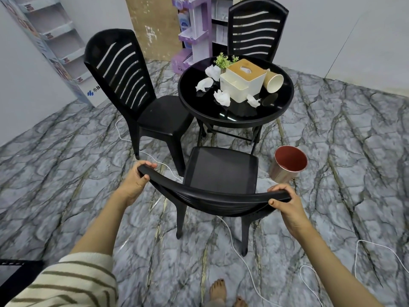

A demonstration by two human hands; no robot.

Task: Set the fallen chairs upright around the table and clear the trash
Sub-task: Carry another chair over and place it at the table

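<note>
Three chairs (pixel 159 116) and table (pixel 232 124) are showing black; tissues (pixel 222 97) are showing white; bin (pixel 290 160) is showing red inside; floor (pixel 66 162) is showing grey veined marbling; sleeve (pixel 73 282) is showing cream with olive stripes.

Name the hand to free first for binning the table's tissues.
Right, probably. Left hand and right hand both grip the nearest black plastic chair's backrest, but the red-lined metal bin stands to the right, and the crumpled white tissues on the round black table lie slightly right.
</note>
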